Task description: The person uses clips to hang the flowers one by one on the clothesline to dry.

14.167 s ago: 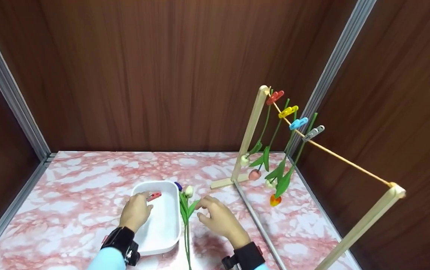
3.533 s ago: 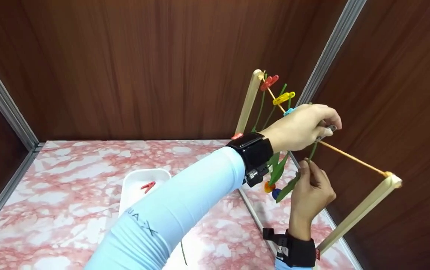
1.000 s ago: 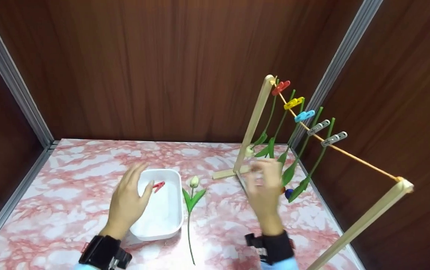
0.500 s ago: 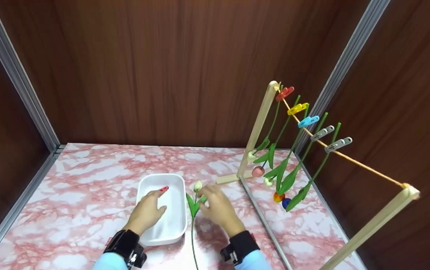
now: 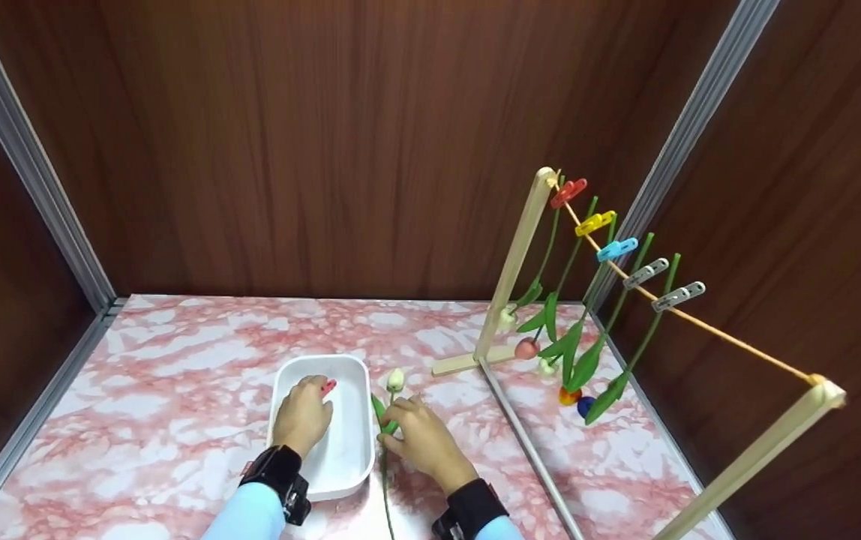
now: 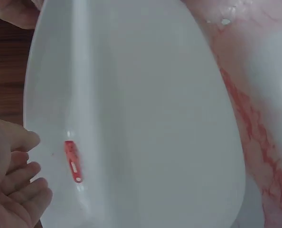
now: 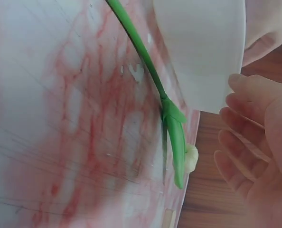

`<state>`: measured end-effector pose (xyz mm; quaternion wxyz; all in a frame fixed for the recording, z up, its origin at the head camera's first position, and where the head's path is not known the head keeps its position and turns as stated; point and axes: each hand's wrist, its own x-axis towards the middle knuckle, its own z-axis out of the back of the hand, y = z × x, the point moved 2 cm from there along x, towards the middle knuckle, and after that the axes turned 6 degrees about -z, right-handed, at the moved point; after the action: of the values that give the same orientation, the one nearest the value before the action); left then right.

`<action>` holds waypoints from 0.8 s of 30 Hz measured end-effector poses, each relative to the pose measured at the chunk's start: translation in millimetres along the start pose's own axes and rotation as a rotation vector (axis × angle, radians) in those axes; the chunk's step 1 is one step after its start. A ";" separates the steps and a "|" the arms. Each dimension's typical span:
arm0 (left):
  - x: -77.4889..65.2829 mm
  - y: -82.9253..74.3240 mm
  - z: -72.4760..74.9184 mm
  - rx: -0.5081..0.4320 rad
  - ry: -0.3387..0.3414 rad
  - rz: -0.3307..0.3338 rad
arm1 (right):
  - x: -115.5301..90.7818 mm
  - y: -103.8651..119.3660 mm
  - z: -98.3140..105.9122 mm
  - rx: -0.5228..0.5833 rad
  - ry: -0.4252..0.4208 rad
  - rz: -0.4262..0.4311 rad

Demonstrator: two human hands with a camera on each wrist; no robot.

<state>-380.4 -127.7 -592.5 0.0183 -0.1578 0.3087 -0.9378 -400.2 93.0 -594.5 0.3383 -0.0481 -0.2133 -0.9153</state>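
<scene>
In the head view my left hand (image 5: pixel 303 414) reaches into the white tray (image 5: pixel 355 457), its fingertips close to a red clothespin (image 5: pixel 328 387). The left wrist view shows that clothespin (image 6: pixel 73 161) lying in the tray, with nothing between the loosely bent fingers (image 6: pixel 24 178). My right hand (image 5: pixel 424 439) hovers over a white artificial tulip (image 5: pixel 396 379) lying on the table right of the tray. Its fingers (image 7: pixel 240 137) are relaxed and apart from the tulip's green leaf (image 7: pixel 176 147) in the right wrist view.
A wooden rack (image 5: pixel 514 262) stands at the right with a cord (image 5: pixel 738 341) strung across. Red, yellow, blue and grey clothespins (image 5: pixel 646 273) hold several tulips upside down, among them a blue one (image 5: pixel 586 407). The rack's metal bar (image 5: pixel 528 450) runs along the marbled table (image 5: pixel 175 420).
Since the oldest frame, the blue tulip has gone from the table onto the cord under a second grey clothespin. Both hands have since come down from the rack to the tray and white tulip.
</scene>
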 end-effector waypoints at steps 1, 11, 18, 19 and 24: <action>-0.5 1.7 -2.6 0.004 0.007 -0.002 | -0.8 -0.1 -0.7 -0.002 0.003 0.005; -10.8 14.1 -13.8 0.095 0.061 -0.011 | -10.8 -4.5 -5.0 0.006 0.025 0.078; -11.0 13.2 -21.7 0.130 -0.078 -0.028 | -19.8 -10.4 -8.1 0.076 0.025 0.035; -11.6 13.2 -22.6 0.130 -0.084 -0.021 | -20.9 -10.9 -8.8 0.078 0.023 0.034; -11.8 11.7 -21.3 0.145 -0.033 0.063 | -21.7 -11.4 -6.5 0.093 0.018 0.018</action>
<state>-376.5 -123.4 -618.9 0.0641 -0.1616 0.2444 -0.9540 -390.6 111.0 -609.5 0.3501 -0.0262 -0.2519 -0.9018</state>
